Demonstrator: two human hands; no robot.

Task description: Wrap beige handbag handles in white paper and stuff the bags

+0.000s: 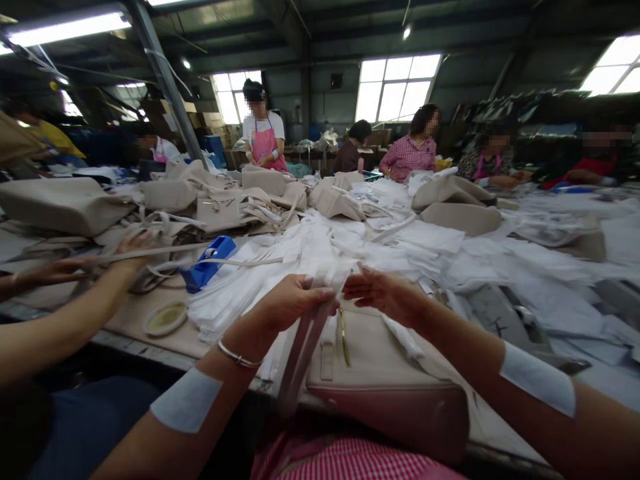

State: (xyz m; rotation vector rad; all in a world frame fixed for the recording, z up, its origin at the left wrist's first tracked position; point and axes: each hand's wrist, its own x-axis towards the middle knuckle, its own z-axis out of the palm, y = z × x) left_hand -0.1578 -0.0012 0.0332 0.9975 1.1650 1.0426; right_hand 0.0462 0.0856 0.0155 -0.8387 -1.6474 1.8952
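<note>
Below the middle of the view, my left hand (293, 301) is closed around a beige bag strap (300, 353), which hangs down in a blurred loop. A white, thin wrapping (327, 273) shows at the strap's upper end, smeared by motion. My right hand (383, 291) is just to its right, fingers stretched out with nothing visible in them; whether the fingertips touch the wrapping is unclear. Under both hands lies a beige handbag (385, 373) with a gold-coloured metal piece (345, 339) on it, close to my body.
White sheets (280, 267) cover the table centre. A blue tape dispenser (209, 261) and a round dish (165, 319) are to the left, beside a co-worker's hands (131, 250) on a strap. Beige bags (65, 203) are heaped behind. A grey device (510, 320) sits right. Several people work opposite.
</note>
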